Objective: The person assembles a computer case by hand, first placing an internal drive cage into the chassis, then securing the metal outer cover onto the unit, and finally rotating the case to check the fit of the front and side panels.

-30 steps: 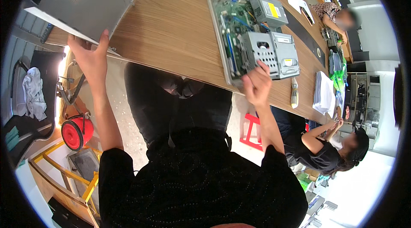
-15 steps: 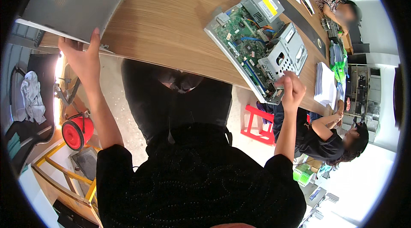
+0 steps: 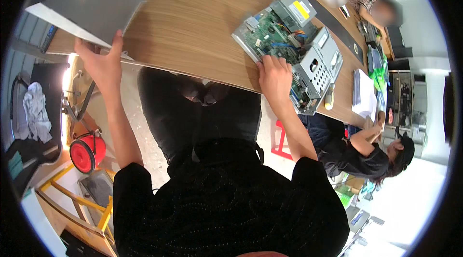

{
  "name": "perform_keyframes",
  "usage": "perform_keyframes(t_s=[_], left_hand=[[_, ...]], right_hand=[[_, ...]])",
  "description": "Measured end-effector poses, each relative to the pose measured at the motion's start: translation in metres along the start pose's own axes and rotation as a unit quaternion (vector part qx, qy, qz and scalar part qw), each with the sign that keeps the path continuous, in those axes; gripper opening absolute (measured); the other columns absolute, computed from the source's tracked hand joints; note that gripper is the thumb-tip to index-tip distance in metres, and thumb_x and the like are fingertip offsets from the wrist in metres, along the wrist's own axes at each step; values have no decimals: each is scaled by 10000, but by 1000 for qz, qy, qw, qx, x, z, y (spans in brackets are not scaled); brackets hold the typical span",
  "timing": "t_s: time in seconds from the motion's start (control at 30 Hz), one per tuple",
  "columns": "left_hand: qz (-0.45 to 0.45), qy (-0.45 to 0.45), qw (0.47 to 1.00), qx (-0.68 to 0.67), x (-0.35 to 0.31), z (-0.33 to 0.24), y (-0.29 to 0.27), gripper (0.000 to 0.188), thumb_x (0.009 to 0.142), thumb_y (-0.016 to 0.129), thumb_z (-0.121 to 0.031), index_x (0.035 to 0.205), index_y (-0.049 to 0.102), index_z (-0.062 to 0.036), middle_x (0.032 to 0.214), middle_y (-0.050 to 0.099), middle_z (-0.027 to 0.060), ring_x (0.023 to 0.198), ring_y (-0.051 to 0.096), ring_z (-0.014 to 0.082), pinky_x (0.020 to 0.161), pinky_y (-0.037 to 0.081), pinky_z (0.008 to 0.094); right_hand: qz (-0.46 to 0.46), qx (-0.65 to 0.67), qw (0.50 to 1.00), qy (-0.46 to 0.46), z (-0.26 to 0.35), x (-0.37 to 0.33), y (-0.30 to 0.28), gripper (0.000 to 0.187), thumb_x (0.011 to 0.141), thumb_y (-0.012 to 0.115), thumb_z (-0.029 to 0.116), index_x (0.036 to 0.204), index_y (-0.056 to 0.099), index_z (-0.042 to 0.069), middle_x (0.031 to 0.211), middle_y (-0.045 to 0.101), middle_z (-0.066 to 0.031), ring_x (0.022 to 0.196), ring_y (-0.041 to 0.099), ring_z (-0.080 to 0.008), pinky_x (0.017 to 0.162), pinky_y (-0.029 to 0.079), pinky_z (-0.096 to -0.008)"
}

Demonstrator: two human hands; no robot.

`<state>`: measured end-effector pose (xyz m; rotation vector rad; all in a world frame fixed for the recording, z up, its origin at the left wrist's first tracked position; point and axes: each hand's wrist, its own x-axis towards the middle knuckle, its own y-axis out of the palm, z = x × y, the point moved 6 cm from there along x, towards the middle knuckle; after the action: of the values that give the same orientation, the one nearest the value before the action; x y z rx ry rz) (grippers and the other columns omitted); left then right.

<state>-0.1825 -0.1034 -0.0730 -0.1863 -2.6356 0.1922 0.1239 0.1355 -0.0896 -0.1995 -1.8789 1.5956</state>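
Note:
A grey sheet-metal computer case cover with a perforated patch lies at the table's far left. Its near edge is in the grip of my left hand, the thumb on top and the other fingers partly hidden behind the white lip. To the right sits an opened desktop computer chassis, turned at a slant. It shows a green motherboard, a silver power supply and a perforated metal drive cage. My right hand is closed over the chassis's near edge, covering part of the board.
A yellow-and-black tool handle lies beside the chassis, and a stack of white paper is farther right. One co-worker in black stands at the right; others are at the far side. A red stool stands below the wooden table.
My right hand has moved left from the chassis's right end to its near edge. The cover under my left hand has shifted slightly right, its lip tilting. The yellow-and-black handle now shows.

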Motion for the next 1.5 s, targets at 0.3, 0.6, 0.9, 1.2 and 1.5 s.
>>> perform_keyframes(t_s=[0.3, 0.6, 0.9, 1.2, 1.5], left_hand=[[-2, -13, 1000, -12, 3, 5, -1, 788, 782, 785, -140, 1365, 294, 62, 1333, 455, 237, 1207, 496, 282, 1044, 380, 375], [-8, -9, 1000, 8, 2, 9, -3, 768, 793, 782, -138, 1363, 305, 53, 1338, 457, 237, 1195, 505, 279, 1035, 382, 368], [5, -29, 999, 17, 4, 1, 2, 750, 809, 761, -138, 1375, 307, 50, 1338, 473, 226, 1215, 493, 276, 1045, 368, 369], [-7, -4, 1000, 4, 1, 6, -2, 739, 818, 743, -91, 1384, 291, 54, 1357, 452, 229, 1219, 490, 272, 1049, 367, 364], [-7, -27, 1000, -7, 0, 14, 0, 748, 811, 740, -58, 1392, 284, 59, 1365, 433, 247, 1243, 480, 289, 1065, 373, 389]], right_hand=[[10, 116, 992, 53, -11, 8, -20, 67, 821, 630, 100, 808, 597, 44, 779, 624, -126, 783, 595, -337, 692, 441, -433], [116, 258, 950, 132, -113, 105, -194, 216, 934, 605, 233, 945, 659, 24, 764, 575, 32, 728, 473, -53, 670, 390, -222], [30, 186, 979, 76, -209, 178, -197, 264, 949, 549, 245, 974, 652, 4, 743, 581, 24, 697, 476, -65, 636, 396, -249], [-150, -108, 983, 24, -195, 187, -193, 365, 971, 454, 360, 971, 672, 67, 844, 648, -242, 799, 624, -426, 709, 484, -514], [-223, -174, 958, 40, -211, 185, -184, 315, 955, 481, 330, 852, 663, 95, 741, 659, -197, 684, 648, -386, 638, 521, -500]])
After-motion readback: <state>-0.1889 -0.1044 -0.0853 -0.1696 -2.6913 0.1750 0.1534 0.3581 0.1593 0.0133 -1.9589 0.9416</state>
